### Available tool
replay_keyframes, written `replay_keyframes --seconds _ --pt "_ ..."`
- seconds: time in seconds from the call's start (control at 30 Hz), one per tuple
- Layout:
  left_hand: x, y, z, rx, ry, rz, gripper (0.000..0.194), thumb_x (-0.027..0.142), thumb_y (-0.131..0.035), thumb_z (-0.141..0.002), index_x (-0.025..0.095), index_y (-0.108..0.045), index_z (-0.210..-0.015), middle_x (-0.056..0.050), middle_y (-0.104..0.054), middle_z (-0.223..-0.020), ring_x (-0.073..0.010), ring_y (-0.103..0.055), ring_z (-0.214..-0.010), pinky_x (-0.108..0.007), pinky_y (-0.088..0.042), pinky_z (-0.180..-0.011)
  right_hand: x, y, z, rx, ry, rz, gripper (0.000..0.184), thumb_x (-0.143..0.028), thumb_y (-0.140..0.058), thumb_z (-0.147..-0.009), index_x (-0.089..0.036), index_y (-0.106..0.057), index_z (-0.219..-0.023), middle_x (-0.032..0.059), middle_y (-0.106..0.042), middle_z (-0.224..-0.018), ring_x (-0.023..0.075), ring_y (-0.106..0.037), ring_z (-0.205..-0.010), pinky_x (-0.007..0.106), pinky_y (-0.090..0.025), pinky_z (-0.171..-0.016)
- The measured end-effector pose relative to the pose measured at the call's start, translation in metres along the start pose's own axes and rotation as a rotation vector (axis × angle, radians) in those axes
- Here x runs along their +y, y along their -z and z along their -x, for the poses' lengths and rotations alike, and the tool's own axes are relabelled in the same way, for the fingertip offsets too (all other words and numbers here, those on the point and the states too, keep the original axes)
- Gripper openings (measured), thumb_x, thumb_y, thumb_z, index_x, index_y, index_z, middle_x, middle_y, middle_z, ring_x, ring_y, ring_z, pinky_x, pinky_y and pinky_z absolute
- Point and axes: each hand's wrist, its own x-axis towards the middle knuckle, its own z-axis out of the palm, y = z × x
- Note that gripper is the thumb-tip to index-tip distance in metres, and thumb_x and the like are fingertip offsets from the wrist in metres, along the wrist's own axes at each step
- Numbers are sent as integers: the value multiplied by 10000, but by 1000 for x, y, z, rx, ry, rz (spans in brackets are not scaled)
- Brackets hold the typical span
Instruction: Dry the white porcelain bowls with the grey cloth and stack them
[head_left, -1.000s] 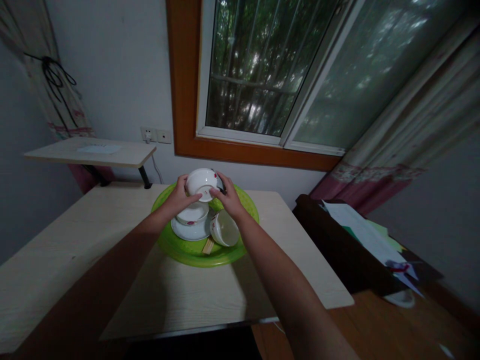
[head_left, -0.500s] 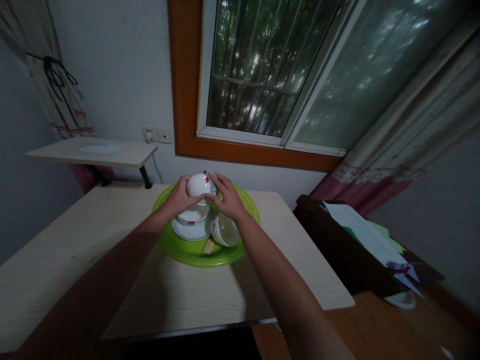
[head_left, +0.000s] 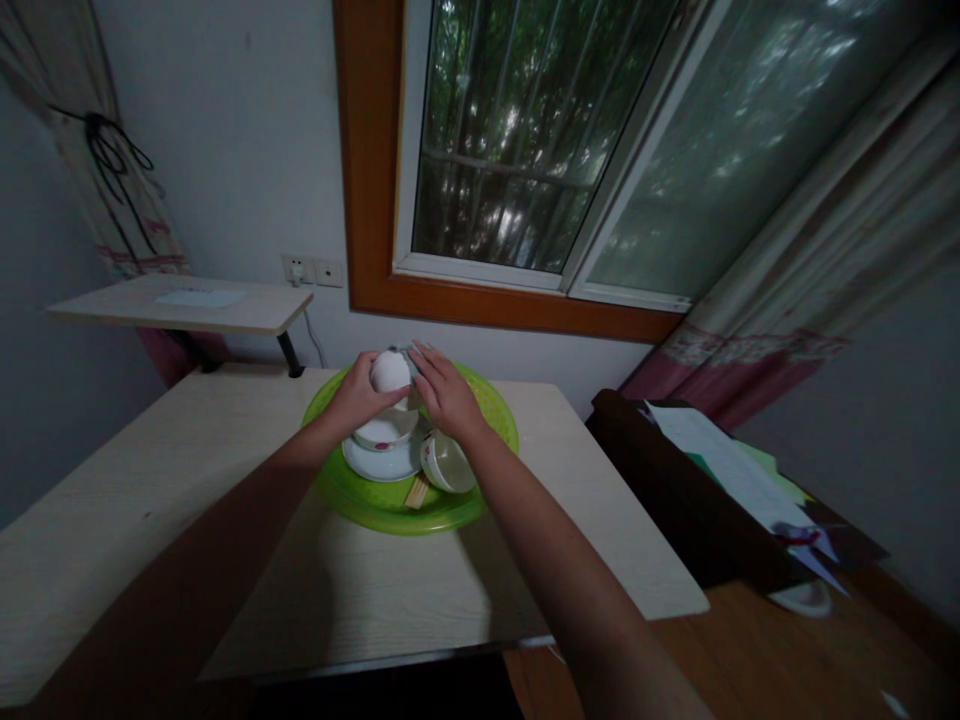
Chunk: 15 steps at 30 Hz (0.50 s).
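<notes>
Over the green plastic basin (head_left: 379, 518), my left hand (head_left: 356, 395) is closed round a small white bowl (head_left: 391, 372), fingers behind it and thumb along its near side. My right hand (head_left: 446, 395) presses against the bowl's right side, fingers close together over a greyish piece that looks like a cloth (head_left: 411, 357); most of it is hidden. Below the hands, another white bowl (head_left: 386, 430) with a red mark sits on a white plate (head_left: 375, 465). A tilted white bowl (head_left: 448, 465) lies beside it, next to short wooden chopsticks (head_left: 417, 492).
The basin stands on a pale wooden table (head_left: 262, 560). A small raised shelf (head_left: 180, 310) on black legs is at the back left. A window (head_left: 517, 150) is behind. On the right, papers (head_left: 720, 470) lie on a dark piece of furniture (head_left: 652, 490).
The held bowl has turned: its red flower mark has gone from sight and its rounded white outside shows. My right hand has shifted slightly on it. The dishes below stay in place.
</notes>
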Motion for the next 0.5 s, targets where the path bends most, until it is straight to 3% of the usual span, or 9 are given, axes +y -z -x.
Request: replay_keyframes --seconds 0.13,0.23,0.33,0.5 --pt "-5 3 -3 61 83 99 669 513 -777 -697 209 -464 -1204 -124 -623 -1231 -267 -641 -1102 -406 -502 -955 12 -3 3 81 -149 -71 479 -379 -343 -1063 -224 -504 -1487 76 -510 -1536 195 -466 -1436 424 -355 -1234" --pt "-5 5 -4 80 115 167 650 536 -746 -734 204 -454 -1210 -131 -615 -1247 -259 -637 -1108 -401 -506 -953 14 -4 5 99 -174 -78 483 -387 -342 -1063 -203 -528 -1469 88 -542 -1507 194 -489 -1420 406 -368 -1226" --pt "-3 5 -3 64 122 137 640 547 -734 -740 201 -451 -1198 -131 -619 -1229 -265 -636 -1102 -405 -505 -948 8 -3 4 82 -112 -52 474 -365 -357 -1060 -217 -504 -1486 79 -512 -1534 191 -465 -1439 410 -356 -1232" --pt "1 3 -2 12 134 -17 607 529 -729 -728 217 -449 -1168 -99 -648 -1122 -273 -657 -1025 -406 -512 -888 -9 0 0 -51 88 15 474 -302 -394 -1047 -223 -469 -1508 60 -435 -1592 206 -297 -1534 470 -285 -1265"
